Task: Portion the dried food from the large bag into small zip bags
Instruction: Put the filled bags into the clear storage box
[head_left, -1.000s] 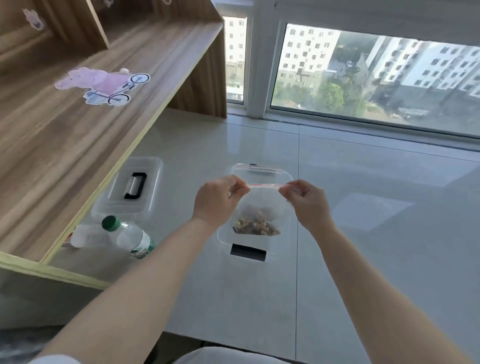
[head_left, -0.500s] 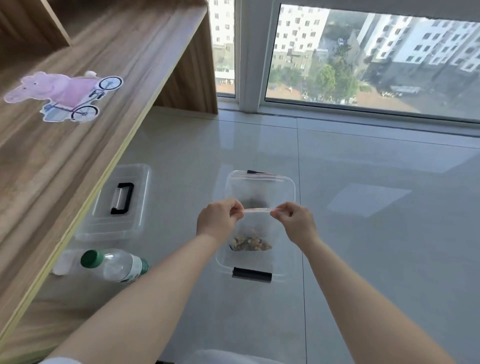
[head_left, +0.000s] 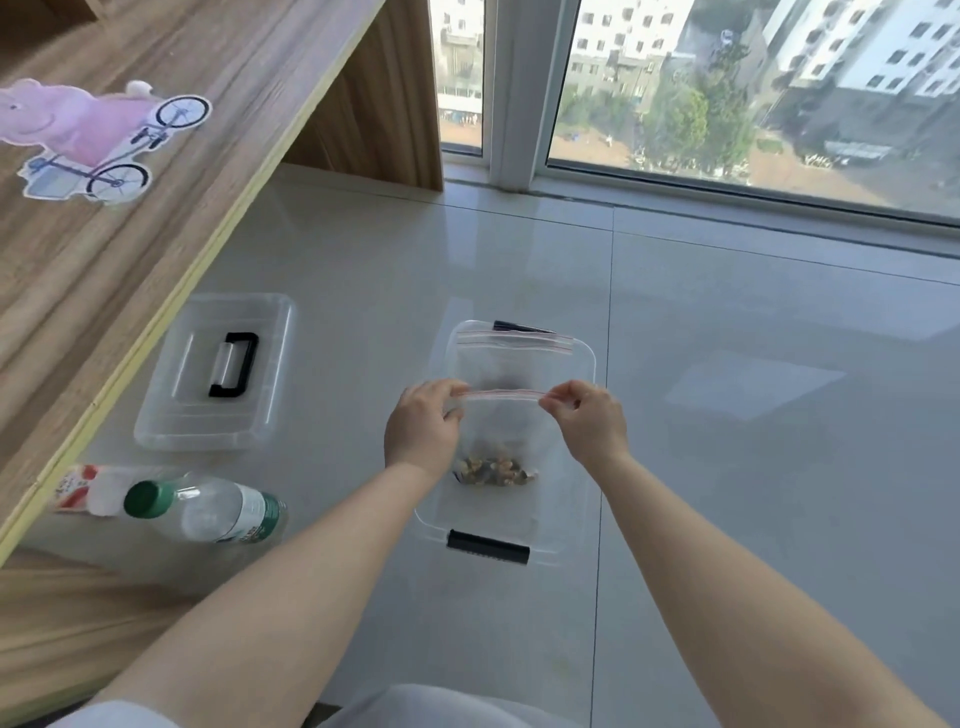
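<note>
head view: one camera only
small zip bag (head_left: 503, 431): hung upright between the hands, above the clear bin (head_left: 587, 364)
zip strip (head_left: 501, 393): long axis ran left to right, hand to hand
left hand (head_left: 423, 428): pinched the strip's left end
right hand (head_left: 589, 423): pinched its right end, about level with the left hand
dried food (head_left: 493, 470): small heap at the bag's bottom
coming move: likely pressing along the strip to seal it

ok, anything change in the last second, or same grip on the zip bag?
Same grip: left hand and right hand pinch the zip bag by its seal ends, above the clear bin. Only the camera tilted down. Dried food stays at the bottom.
</note>
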